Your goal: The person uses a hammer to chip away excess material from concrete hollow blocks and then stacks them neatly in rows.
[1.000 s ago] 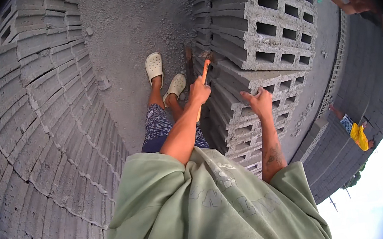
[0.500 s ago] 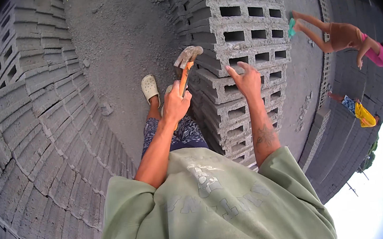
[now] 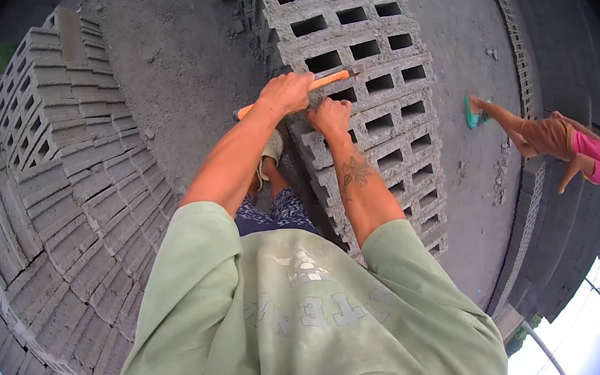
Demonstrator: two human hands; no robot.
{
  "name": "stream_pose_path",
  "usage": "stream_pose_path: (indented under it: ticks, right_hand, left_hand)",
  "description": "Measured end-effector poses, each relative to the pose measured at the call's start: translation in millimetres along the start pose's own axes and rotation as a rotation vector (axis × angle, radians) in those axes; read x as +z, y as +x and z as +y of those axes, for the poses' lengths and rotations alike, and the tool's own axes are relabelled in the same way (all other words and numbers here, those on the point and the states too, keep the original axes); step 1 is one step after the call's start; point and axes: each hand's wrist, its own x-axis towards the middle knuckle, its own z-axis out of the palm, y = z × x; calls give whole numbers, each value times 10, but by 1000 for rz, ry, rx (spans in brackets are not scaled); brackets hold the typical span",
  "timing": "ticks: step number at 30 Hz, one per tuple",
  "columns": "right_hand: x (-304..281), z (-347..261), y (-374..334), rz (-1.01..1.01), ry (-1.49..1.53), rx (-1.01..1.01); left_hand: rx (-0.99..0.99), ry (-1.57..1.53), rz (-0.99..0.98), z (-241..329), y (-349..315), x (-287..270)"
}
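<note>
In my left hand I grip a hammer by its orange handle, which lies slantwise over the blocks. The head of the hammer does not show clearly. Just below it, my right hand is closed with bent fingers on the near-left edge of a grey hollow concrete block. That block belongs to a tall stack whose rectangular holes face up. Where my right fingertips end is partly hidden.
On the left stands another large block stack. A gravelly dirt strip runs between the stacks. To the right, a person in a pink top bends beside low rows of blocks. My shoe is close to the stack.
My left hand has brought the hammer up and right over the stack. My right hand has moved left and closed on a block edge. The person in yellow is out of view.
</note>
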Motion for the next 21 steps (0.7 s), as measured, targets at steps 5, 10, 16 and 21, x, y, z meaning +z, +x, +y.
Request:
stream_pose_path:
  ticks: [5,10,16,21]
  right_hand:
    - [-278,63,-12,-185,73,88]
    - [-143,69,14,225,331,6]
    - [-242,-79,44,-320,9,77]
    - [-509,88,18,-380,37,137]
  left_hand:
    - [-207,-302,67,106,-535,-184]
    - [243,-552,381,886,-139,-601]
    - [20,-94,4,-27,62,-59]
    - [-185,-403,52,-354,-740,-214]
